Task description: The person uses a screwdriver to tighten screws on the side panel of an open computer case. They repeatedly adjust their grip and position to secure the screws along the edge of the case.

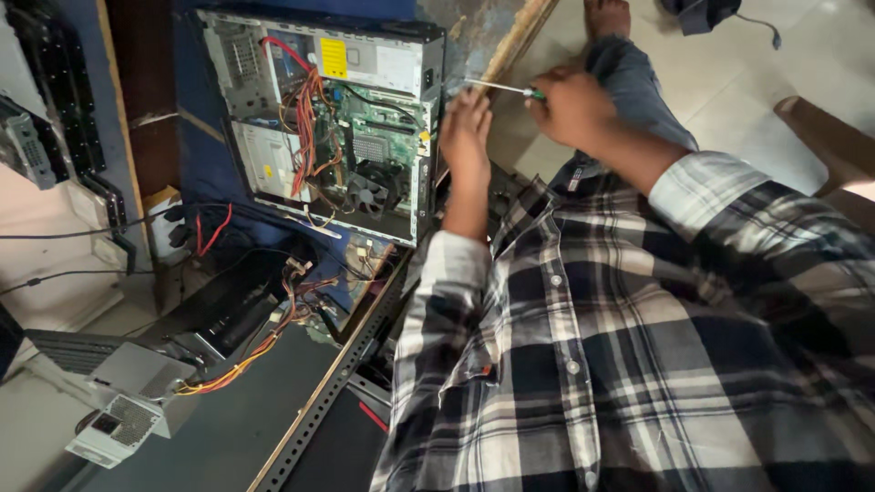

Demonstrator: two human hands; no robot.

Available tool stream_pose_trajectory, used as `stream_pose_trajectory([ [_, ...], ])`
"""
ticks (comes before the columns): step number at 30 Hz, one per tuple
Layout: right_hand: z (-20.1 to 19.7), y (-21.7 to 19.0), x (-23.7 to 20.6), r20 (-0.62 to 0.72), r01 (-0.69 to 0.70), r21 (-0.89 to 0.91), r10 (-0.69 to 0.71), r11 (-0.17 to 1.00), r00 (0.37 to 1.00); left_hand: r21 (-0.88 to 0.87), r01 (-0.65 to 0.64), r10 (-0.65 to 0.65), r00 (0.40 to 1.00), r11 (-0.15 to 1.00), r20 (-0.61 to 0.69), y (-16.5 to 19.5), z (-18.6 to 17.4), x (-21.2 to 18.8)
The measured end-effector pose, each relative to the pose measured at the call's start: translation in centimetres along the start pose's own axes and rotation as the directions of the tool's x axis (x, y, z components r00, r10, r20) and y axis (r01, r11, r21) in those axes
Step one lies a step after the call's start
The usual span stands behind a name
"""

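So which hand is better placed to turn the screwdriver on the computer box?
Probably the right hand: it grips the green-handled metal screwdriver, whose tip points at the edge of the open grey metal computer case. The left hand rests against that edge, steadying it.

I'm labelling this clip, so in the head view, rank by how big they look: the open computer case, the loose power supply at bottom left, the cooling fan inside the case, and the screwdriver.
1. Open computer case, by far the largest.
2. Loose power supply, though nearness to the camera enlarges it.
3 and 4. Cooling fan and screwdriver, held in the right hand: too close to rank; the fan is wider, the screwdriver longer and thin.
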State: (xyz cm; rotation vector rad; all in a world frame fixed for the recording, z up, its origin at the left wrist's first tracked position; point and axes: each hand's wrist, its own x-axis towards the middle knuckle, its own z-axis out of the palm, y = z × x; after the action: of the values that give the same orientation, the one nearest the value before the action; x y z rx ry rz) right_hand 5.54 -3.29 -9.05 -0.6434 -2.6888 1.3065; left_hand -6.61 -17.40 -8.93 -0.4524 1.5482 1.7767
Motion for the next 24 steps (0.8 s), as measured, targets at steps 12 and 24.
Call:
stream_pose_trajectory([
  [12, 0.2, -0.7, -0.3, 0.076, 0.007, -0.081, -0.001, 0.997, 0.997, -0.359, 0.135, -0.168, 0.984, 0.923, -0.063, 0.9, 1.8, 2.0],
  [24, 0.0, -1.6, 2.1, 0.083, 0.035, -0.039, -0.031, 0.999, 0.996, -0.427, -0.025, 0.005, 0.999, 0.904, -0.048, 0.0, 1.8, 3.0],
])
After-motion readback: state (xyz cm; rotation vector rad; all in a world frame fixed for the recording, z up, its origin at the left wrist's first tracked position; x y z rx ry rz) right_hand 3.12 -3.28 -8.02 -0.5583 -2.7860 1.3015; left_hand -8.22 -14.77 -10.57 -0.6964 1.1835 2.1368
